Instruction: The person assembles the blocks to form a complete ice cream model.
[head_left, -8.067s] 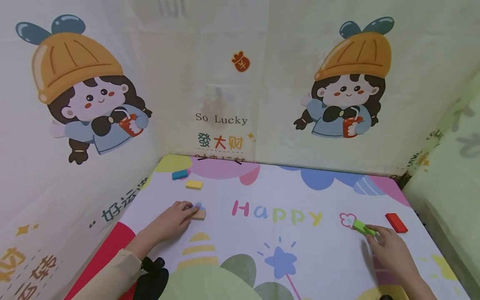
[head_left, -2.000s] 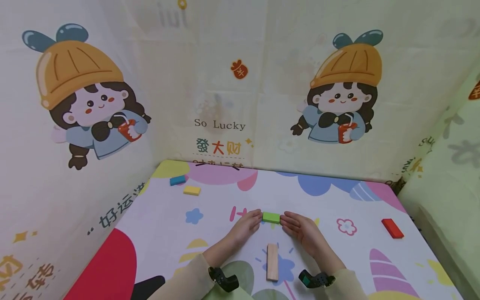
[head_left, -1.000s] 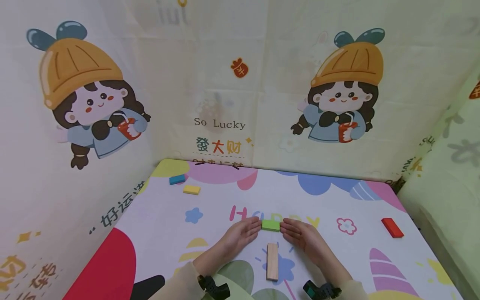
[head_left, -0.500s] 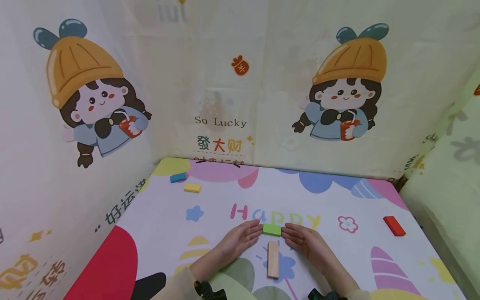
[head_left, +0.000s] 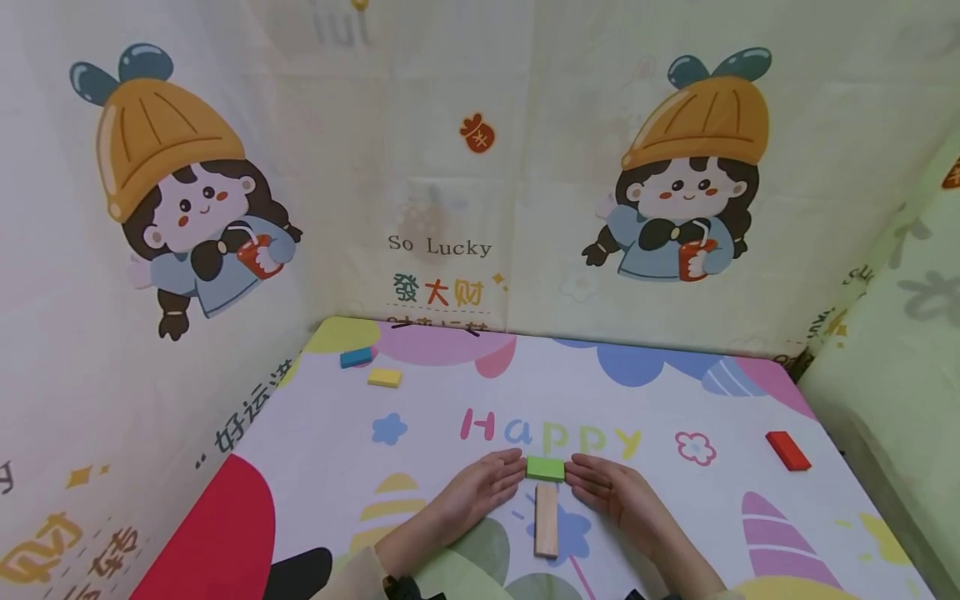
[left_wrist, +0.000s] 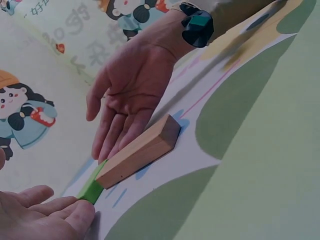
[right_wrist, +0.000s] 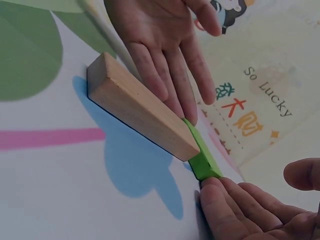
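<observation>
A green block lies crosswise on the table between my two hands. My left hand touches its left end with straight fingertips, and my right hand touches the right end the same way. Just on the near side lies a plain wooden block, pointing lengthwise toward me, so the two make a T shape. Both wrist views show the wooden block with one end right at the green block; whether they touch I cannot tell.
Toward the far left corner lie a blue block and a yellow block. A red block lies near the right edge. Printed cloth walls border the table's back and sides.
Earlier the hands held the wooden and green blocks far apart. Since then, both came to the middle, and my hands have slid the green block nearer, up to the wooden block's far end.
</observation>
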